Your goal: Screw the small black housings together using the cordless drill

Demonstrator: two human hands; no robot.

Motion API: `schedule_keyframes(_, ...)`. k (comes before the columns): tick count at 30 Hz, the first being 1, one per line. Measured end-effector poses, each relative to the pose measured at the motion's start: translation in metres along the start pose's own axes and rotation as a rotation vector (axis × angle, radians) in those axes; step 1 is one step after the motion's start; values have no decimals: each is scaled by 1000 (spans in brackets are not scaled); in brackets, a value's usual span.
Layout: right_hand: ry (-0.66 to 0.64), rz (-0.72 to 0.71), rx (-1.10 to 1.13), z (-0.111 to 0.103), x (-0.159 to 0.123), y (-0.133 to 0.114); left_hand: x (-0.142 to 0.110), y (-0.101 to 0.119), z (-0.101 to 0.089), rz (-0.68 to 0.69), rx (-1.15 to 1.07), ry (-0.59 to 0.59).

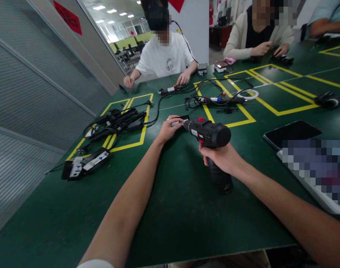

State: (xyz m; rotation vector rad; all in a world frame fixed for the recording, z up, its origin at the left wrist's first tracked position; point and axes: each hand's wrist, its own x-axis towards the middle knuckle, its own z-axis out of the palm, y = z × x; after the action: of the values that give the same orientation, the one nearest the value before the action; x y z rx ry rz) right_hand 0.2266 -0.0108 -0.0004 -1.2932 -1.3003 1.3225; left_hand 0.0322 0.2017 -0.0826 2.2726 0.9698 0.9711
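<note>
Right-hand grip (221,156) is clamped round a black-and-red cordless drill (214,134) over the green worktop (175,216); left-hand grip (170,128) lies beside its chuck (187,125), whether clamped I cannot tell.

Cordless drill (207,134), black with red accents, held nearly level in the right hand (218,158); chuck directed toward ten o'clock, handle and battery base toward five. Just beyond the chuck, a small dark piece (185,117), partly hidden by the left hand (170,128); contact between the two is indistinct.
</note>
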Motion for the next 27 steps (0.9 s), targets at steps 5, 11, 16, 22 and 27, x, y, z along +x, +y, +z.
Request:
schedule_keyframes(5, 12, 18, -18, 1, -2, -3, 0, 1, 0, 4, 11, 3)
schedule_keyframes(11, 2, 29, -59, 1, -1, 1, 0, -1, 2, 19, 8, 14)
schedule_keyframes(16, -3, 23, -40, 0, -1, 3, 0, 0, 1, 18, 2, 4)
schedule_keyframes(22, 13, 8, -13, 0, -2, 0, -1, 1, 1, 12, -3, 6)
schedule_keyframes(27, 1, 3, -37, -1, -1, 2, 0, 1, 1, 3, 7, -2)
